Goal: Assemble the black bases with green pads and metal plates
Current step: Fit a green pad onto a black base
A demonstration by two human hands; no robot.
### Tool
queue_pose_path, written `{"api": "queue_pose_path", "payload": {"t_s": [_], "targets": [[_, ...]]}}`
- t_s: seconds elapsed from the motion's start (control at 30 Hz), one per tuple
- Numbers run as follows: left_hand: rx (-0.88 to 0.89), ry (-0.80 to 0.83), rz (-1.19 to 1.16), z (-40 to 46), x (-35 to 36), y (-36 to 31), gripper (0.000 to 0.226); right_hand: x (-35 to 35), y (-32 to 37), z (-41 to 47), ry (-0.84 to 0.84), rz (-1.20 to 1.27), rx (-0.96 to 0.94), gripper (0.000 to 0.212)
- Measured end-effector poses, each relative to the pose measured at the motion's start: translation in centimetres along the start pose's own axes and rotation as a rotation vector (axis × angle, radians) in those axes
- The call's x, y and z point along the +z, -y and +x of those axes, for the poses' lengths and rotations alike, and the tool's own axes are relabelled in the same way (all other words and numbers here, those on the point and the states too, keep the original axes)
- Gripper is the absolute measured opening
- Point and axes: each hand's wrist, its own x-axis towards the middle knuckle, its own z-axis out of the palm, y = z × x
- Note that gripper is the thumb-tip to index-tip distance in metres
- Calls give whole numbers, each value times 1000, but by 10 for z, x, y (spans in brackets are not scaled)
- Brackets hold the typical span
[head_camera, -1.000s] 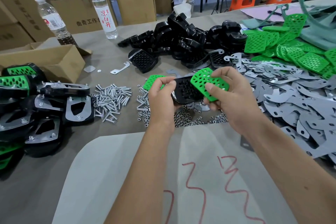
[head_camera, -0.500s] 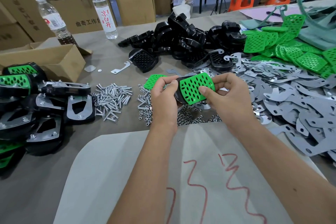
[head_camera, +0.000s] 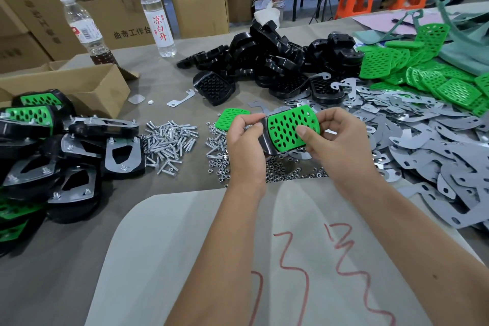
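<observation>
White sheeting [head_camera: 185, 246] marked with red scrawl covers the counter's near edge below both forearms. Left hand [head_camera: 244, 144] and right hand [head_camera: 336, 140] grip a black base [head_camera: 266, 140] between them, fingers curled round its ends, the right thumb pressing a green pad [head_camera: 287, 127] onto its face. Nuts [head_camera: 291, 169] lie just beneath the fingers, screws [head_camera: 169, 140] to their left, metal plates [head_camera: 423, 145] to their right. Beyond the fingers sit loose black bases [head_camera: 264, 61].

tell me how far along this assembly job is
Done: finished units stacked at left. In hand: both hands, left and right, hold a base with a pad on it. Left: piles of bases, pads, plates.
</observation>
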Motion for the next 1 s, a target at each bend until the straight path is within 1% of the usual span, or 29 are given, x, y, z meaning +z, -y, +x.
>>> {"api": "queue_pose_path", "payload": {"t_s": [0.1,0.17,0.23,0.33,0.43,0.53,0.6,0.67,0.73,0.8,0.83,0.9,1.0], "targets": [[8,-20,-9,-2,-1,-1,24,-2,3,0,37,-20,35,19],[1,-14,11,-3,0,-1,17,-1,4,-1,18,-45,30,19],[20,-7,91,-2,-1,1,15,2,3,-2,-13,-85,26,20],[116,8,279,-3,-2,5,34,2,2,-2,-10,-128,38,23],[99,1,212,-1,-4,7,41,0,3,-2,14,-138,43,27],[44,-16,101,1,-5,4,43,1,4,-2,-39,-266,-33,40],[5,10,58,2,-6,0,42,-1,6,-1,-34,-269,-62,44],[-17,63,15,2,-6,-3,40,-5,8,-1,56,-206,-66,38],[-20,107,-21,1,-7,-6,38,-9,11,0,176,-61,-43,21],[-19,145,-22,1,-8,-9,37,-10,14,0,217,105,23,7],[-20,162,-13,1,-9,-9,37,-11,14,1,223,159,47,4],[-33,173,2,1,-9,-10,37,-11,14,1,242,197,66,5],[-60,163,11,-1,-9,-10,36,-10,12,2,246,151,30,5]]}}
